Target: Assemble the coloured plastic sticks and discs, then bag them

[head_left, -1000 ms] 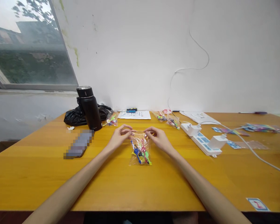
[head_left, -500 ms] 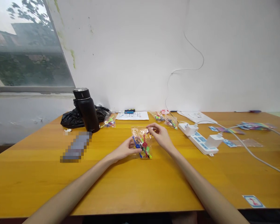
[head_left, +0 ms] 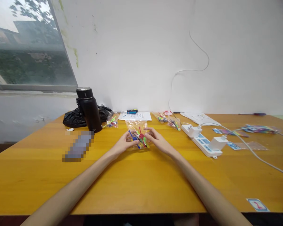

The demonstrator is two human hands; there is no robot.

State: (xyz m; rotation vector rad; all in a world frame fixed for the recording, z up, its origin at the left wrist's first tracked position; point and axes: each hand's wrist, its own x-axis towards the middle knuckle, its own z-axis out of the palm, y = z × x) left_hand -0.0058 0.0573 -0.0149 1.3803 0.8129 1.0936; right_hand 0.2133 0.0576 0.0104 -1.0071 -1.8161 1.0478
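Note:
A small clear plastic bag (head_left: 137, 134) filled with several colourful little plastic pieces stands upright between my two hands near the middle of the yellow wooden table (head_left: 136, 182). My left hand (head_left: 124, 143) grips the bag's lower left side with curled fingers. My right hand (head_left: 157, 141) holds its right side, fingers closed on the plastic. The bag's top edge points toward the wall.
A black flask (head_left: 89, 109) and black bag (head_left: 73, 118) stand back left, with a blurred phone (head_left: 79, 146) in front. More small filled bags (head_left: 111, 121) (head_left: 171, 121), papers (head_left: 135, 116), a white power strip (head_left: 204, 141) with cables and flat packets (head_left: 250, 145) lie behind and right. A card (head_left: 257, 204) sits near the front edge.
The bag lay flat with both hands pinching its top edge; the left hand went down to its lower side, and now both hands hold it upright, farther from me.

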